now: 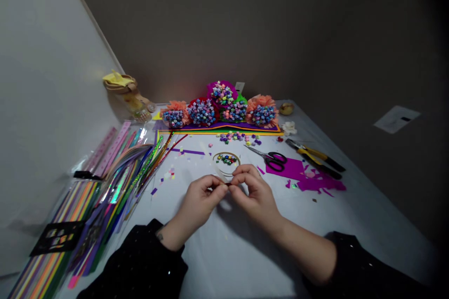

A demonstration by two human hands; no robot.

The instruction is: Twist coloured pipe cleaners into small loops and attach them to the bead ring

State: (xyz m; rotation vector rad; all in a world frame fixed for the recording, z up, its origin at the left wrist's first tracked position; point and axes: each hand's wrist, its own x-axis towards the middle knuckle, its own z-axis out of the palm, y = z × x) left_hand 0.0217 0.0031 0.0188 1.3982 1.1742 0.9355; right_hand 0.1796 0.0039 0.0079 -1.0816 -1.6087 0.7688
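Observation:
My left hand (206, 198) and my right hand (254, 196) meet above the middle of the table, thumbs and fingertips pinched together. Between them is the dark reddish-brown end of a narrow paper strip (228, 184). A thin gold-brown loop (240, 156) curves just beyond my fingers; it looks like the strip's free length, though its join is hidden by the fingers. Small folded paper stars (227, 160) in green, red and blue show inside the loop. More pastel and purple paper stars (238, 138) lie scattered farther back.
Black-handled scissors (270, 156) and yellow-black pliers (315, 156) lie right, by magenta paper scraps (319, 183). Bundled paper strips (115, 196) cover the left side. Star-filled paper flowers (201, 112) line the back, near a basket (121, 83). A wall rises behind.

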